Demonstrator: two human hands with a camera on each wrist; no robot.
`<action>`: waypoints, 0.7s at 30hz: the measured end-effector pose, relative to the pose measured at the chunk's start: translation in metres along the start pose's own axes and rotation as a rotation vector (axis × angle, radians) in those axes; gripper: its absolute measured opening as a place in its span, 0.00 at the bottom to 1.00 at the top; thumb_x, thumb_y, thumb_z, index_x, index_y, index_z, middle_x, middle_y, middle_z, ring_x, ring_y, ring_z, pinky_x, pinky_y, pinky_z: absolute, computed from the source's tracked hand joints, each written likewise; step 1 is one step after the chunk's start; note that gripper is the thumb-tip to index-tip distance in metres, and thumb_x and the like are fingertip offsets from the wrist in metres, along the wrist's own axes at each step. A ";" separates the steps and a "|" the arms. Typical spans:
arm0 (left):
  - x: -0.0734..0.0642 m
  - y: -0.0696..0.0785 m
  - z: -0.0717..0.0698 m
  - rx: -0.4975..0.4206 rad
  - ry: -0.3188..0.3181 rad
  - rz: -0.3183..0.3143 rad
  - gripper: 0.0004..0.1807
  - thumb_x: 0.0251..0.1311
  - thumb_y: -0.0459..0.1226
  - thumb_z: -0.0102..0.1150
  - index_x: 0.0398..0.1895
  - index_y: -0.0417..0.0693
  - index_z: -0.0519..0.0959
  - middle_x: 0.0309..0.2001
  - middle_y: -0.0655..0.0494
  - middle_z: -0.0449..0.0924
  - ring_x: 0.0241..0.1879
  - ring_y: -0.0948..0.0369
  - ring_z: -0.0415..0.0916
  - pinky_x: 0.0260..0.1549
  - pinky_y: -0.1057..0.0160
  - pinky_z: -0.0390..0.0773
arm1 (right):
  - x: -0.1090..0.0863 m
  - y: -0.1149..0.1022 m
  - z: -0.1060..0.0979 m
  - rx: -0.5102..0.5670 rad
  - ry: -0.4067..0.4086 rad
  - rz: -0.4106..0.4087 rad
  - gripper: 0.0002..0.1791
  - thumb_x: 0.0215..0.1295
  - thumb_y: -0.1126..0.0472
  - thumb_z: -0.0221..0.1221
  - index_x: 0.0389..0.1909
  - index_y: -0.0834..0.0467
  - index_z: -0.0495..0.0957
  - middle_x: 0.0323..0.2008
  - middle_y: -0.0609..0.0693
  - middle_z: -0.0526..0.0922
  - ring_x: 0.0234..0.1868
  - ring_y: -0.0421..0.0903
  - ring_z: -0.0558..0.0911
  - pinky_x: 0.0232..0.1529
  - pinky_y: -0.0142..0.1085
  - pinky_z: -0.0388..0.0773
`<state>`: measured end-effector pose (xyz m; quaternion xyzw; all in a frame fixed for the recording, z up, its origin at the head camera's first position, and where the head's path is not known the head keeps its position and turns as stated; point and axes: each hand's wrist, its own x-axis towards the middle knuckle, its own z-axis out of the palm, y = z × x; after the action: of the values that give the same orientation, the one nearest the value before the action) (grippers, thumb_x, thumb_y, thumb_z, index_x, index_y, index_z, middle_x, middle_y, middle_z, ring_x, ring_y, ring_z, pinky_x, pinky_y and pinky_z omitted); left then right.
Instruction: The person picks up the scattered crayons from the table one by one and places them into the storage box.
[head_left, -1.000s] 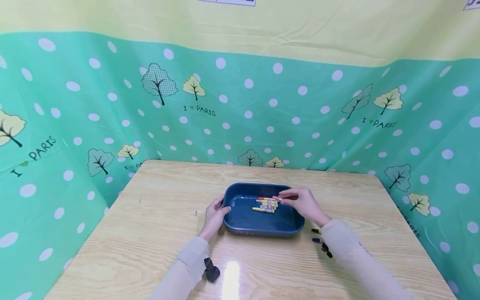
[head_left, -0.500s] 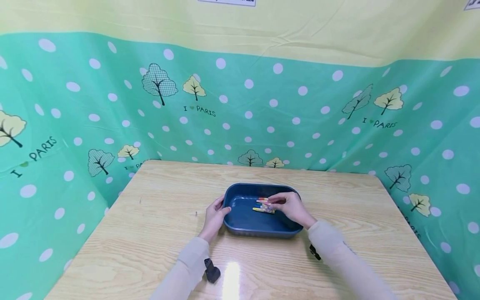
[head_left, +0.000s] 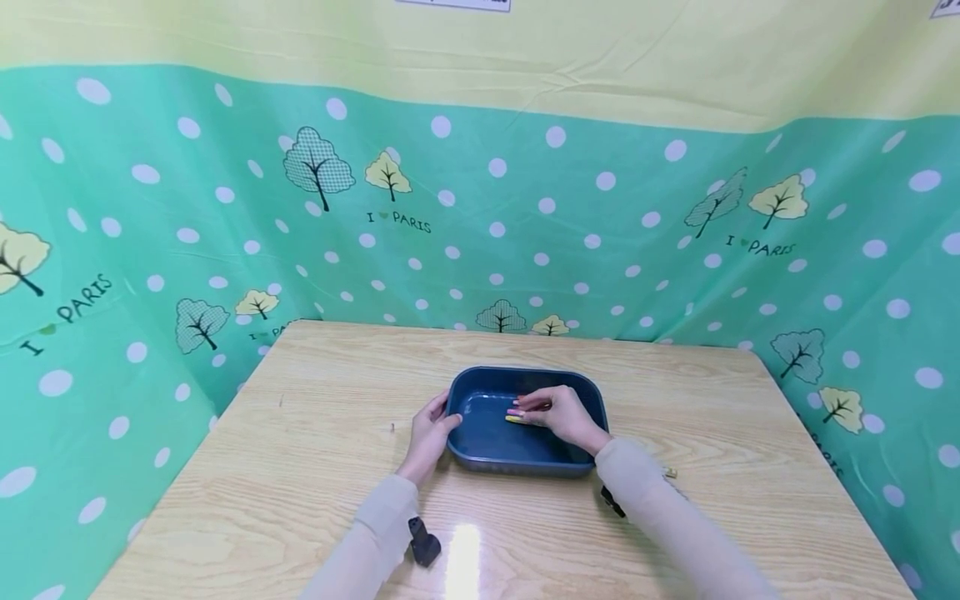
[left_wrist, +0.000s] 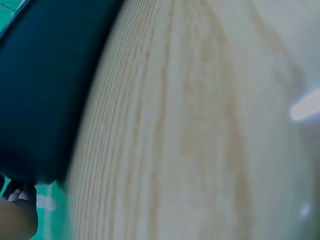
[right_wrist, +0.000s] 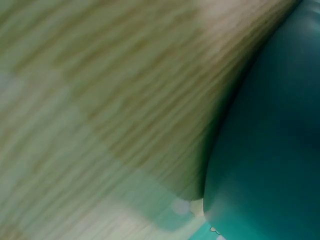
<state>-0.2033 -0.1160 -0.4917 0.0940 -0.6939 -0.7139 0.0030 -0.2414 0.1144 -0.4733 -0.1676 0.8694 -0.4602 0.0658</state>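
My left hand (head_left: 427, 435) grips the left end of a dark blue rectangular tray (head_left: 525, 468), thumb over its rim. In the left wrist view, part of that hand (left_wrist: 17, 217) shows at the lower left beside the tray's wall (left_wrist: 45, 95). Over the tray's floor my right hand (head_left: 558, 415) pinches a pink crayon (head_left: 514, 412) close above the other crayons. A yellow crayon (head_left: 514, 419) pokes out below the fingertips, while the hand hides most of the pile. The right wrist view shows only the tray's outer wall (right_wrist: 270, 150) and the tabletop, not the hand.
The tray stands on a light wood table (head_left: 337, 375). To the right, the end of another crayon (head_left: 670, 472) shows from behind the right sleeve. A green and yellow curtain (head_left: 450, 192) hangs around the table's back and sides.
My right hand has moved left and slightly down from the tray's right side to the crayon pile, carrying the pink crayon. My left hand and the tray have stayed put.
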 end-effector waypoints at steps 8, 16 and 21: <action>0.009 -0.011 -0.001 0.001 -0.002 -0.007 0.29 0.54 0.26 0.53 0.63 0.37 0.64 0.65 0.39 0.60 0.66 0.45 0.57 0.64 0.52 0.61 | 0.004 0.005 0.011 -0.054 -0.028 -0.008 0.09 0.50 0.66 0.65 0.35 0.57 0.85 0.38 0.49 0.85 0.40 0.43 0.83 0.43 0.36 0.81; 0.010 -0.011 -0.002 -0.009 -0.008 -0.011 0.29 0.54 0.25 0.53 0.62 0.36 0.65 0.65 0.38 0.61 0.65 0.45 0.57 0.64 0.51 0.61 | 0.006 0.008 0.013 -0.078 -0.045 0.010 0.09 0.52 0.66 0.64 0.35 0.56 0.85 0.37 0.48 0.85 0.40 0.42 0.82 0.44 0.37 0.81; 0.009 -0.013 0.000 -0.003 0.009 0.000 0.29 0.55 0.26 0.53 0.63 0.39 0.65 0.65 0.40 0.61 0.66 0.47 0.58 0.64 0.53 0.62 | 0.006 0.007 0.014 -0.067 -0.035 0.021 0.12 0.52 0.69 0.63 0.39 0.59 0.84 0.42 0.50 0.84 0.43 0.45 0.82 0.44 0.38 0.81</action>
<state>-0.2105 -0.1167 -0.5055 0.0974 -0.6930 -0.7143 0.0062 -0.2451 0.1046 -0.4864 -0.1686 0.8847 -0.4271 0.0801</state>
